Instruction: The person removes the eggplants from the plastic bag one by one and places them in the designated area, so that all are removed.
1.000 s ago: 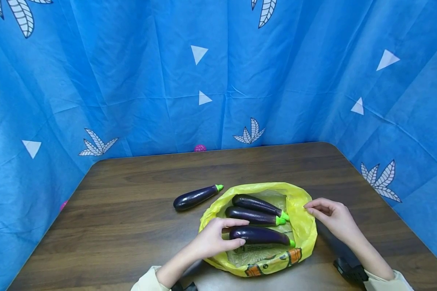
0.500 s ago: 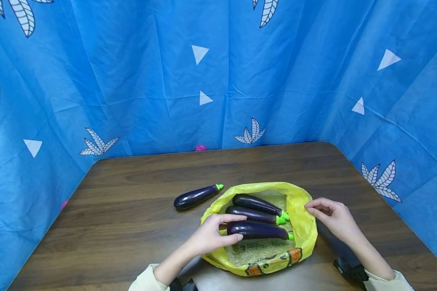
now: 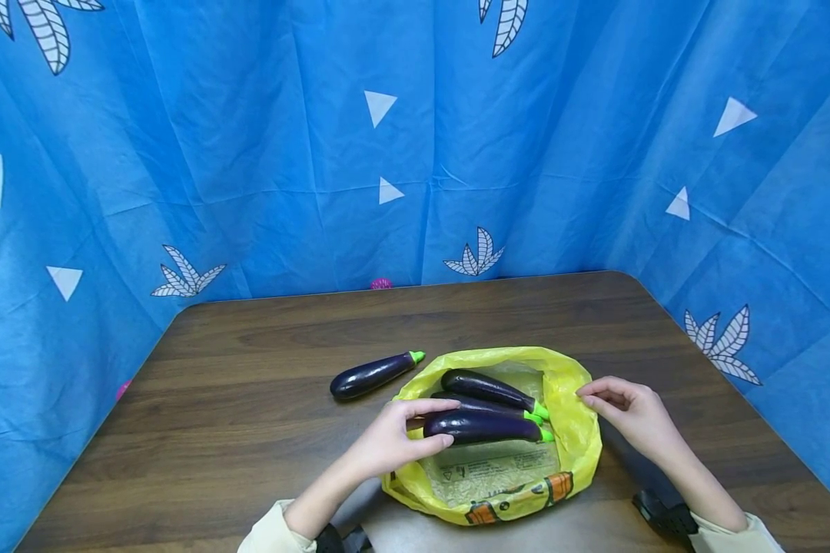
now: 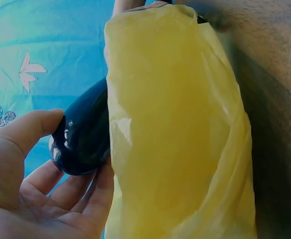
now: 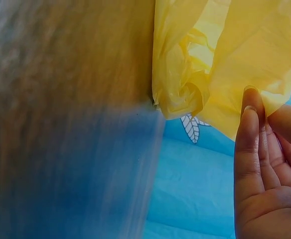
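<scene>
A yellow plastic bag (image 3: 576, 453) stands wide-mouthed on the table, its rim folded down. Inside, a dark purple eggplant (image 3: 484, 427) with a green tip is gripped at its thick end by my left hand (image 3: 387, 442), between thumb and fingers. It overlaps the middle eggplant (image 3: 487, 406) in the head view, and a farther eggplant (image 3: 487, 386) lies behind that. In the left wrist view the gripped eggplant (image 4: 83, 132) is partly hidden by the bag's yellow wall (image 4: 170, 119). At the bag's right rim my right hand (image 3: 632, 415) pinches the plastic between thumb and fingertips.
Outside the bag, to its upper left, another eggplant (image 3: 376, 375) lies on the brown wooden table (image 3: 249, 415). A blue patterned curtain (image 3: 283, 138) hangs behind the table and along its sides. Dark wrist straps (image 3: 664, 514) sit on the forearms.
My left hand has moved the gripped eggplant away from me and slightly left, toward the other two in the bag. More of the bag's bottom shows on the near side. My right hand has stayed put.
</scene>
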Demonstrator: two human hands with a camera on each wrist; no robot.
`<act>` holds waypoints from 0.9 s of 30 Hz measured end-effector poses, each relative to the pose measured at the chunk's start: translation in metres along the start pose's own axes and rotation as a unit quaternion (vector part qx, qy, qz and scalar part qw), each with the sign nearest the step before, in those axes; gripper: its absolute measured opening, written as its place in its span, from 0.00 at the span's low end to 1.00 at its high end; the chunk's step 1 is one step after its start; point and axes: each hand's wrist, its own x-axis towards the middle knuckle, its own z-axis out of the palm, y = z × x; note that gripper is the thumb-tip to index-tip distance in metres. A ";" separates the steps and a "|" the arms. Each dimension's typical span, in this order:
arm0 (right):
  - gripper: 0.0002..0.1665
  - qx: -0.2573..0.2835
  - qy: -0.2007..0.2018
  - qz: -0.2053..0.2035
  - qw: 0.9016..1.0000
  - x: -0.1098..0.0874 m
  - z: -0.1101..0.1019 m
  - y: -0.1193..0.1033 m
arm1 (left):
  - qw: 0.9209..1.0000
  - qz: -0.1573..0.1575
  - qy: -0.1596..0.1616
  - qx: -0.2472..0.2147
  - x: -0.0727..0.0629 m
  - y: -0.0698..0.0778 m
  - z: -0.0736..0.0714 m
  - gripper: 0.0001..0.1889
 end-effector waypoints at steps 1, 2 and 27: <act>0.06 0.001 -0.001 -0.001 1.000 0.000 0.000 0.000 | 1.000 -0.002 0.002 -0.002 0.000 0.000 -0.001 0.21; 0.06 0.003 -0.002 -0.002 1.000 0.000 0.000 -0.001 | 1.000 -0.003 0.004 -0.002 0.000 0.000 -0.001 0.21; 0.06 0.002 0.001 -0.001 1.000 -0.001 -0.001 -0.003 | 0.996 0.009 0.085 -0.032 0.004 -0.010 -0.060 0.22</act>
